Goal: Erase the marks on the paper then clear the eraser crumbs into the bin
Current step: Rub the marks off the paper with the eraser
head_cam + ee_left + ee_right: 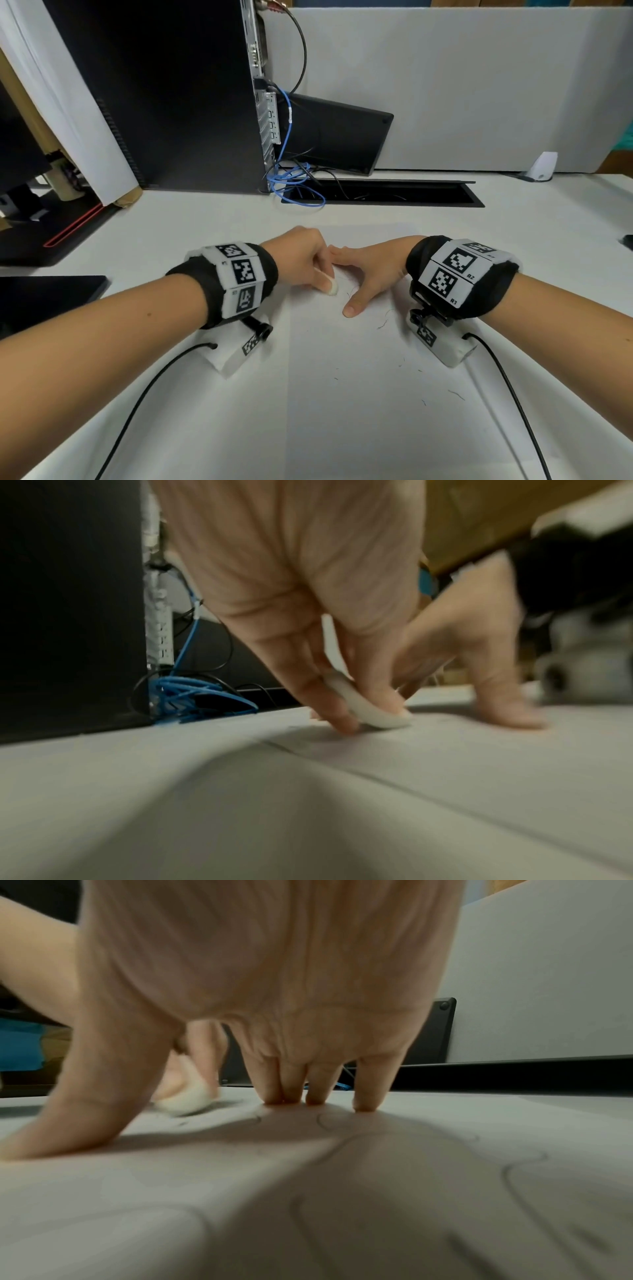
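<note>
A white sheet of paper (359, 394) lies flat on the desk in front of me. My left hand (305, 260) pinches a small white eraser (331, 287) between thumb and fingers, its tip pressed on the paper (445, 764); the eraser (373, 710) shows clearly in the left wrist view. My right hand (366, 274) rests spread on the sheet beside it, thumb and fingertips (291, 1093) pressing the paper (377, 1191) down. Thin dark eraser crumbs (383, 323) and faint pencil marks (514, 1167) are scattered over the sheet. No bin is in view.
A black computer tower (164, 92) stands at the back left with blue cables (291, 185) spilling into a cable slot (383, 197). A black tablet-like slab (335, 137) leans on the grey partition (462, 85). Wrist camera cables (147, 387) trail over the desk.
</note>
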